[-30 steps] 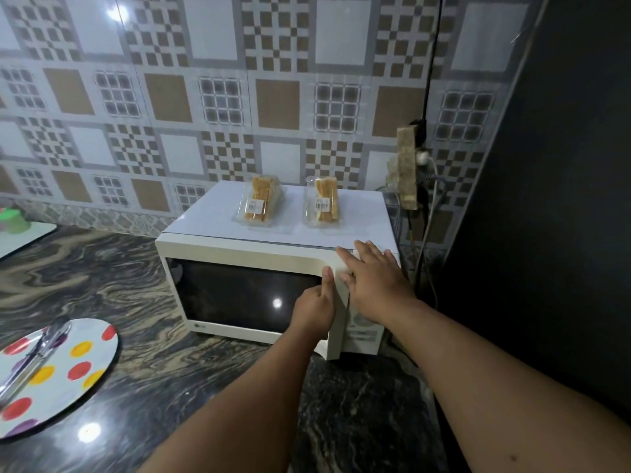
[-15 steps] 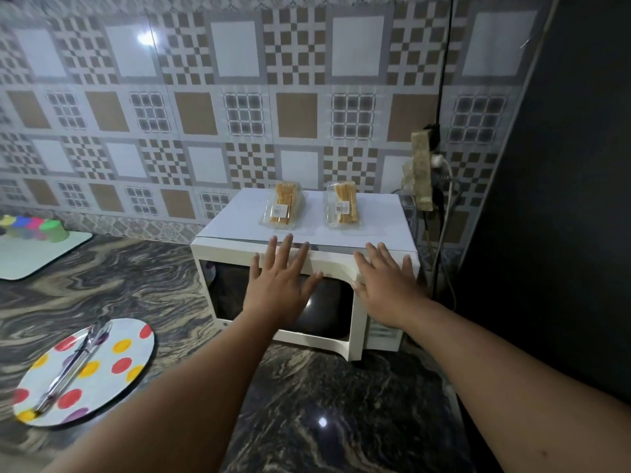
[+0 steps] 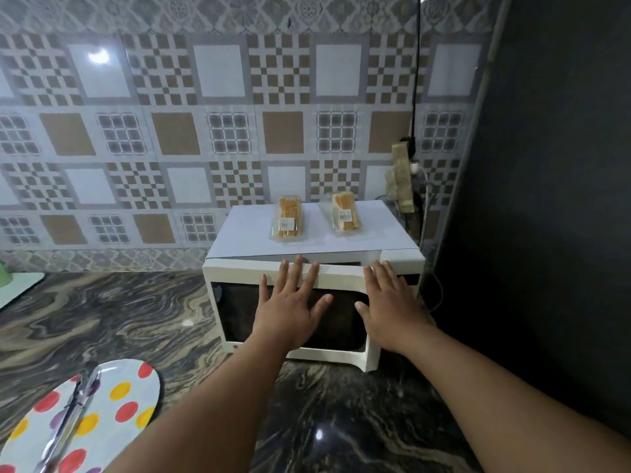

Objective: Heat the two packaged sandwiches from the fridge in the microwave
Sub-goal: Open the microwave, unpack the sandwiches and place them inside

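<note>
On the marbled counter [image 3: 102,322], both sandwich packs [image 3: 288,220] [image 3: 345,215] wait atop the microwave [image 3: 307,254] while the left hand [image 3: 290,308] and right hand [image 3: 389,308], fingers spread flat, swing its door [image 3: 293,315] open; loading apparently follows.

White microwave [image 3: 403,264], marbled black-and-tan counter [image 3: 112,322], checkered brown-grey wall tiles [image 3: 177,131], polka-dot plate [image 3: 136,390]

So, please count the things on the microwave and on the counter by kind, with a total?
Clear-plastic packaged sandwiches on the white microwave: 2
White round plate with coloured dots: 1
Shiny metal tongs on the plate: 1
Total: 4
</note>
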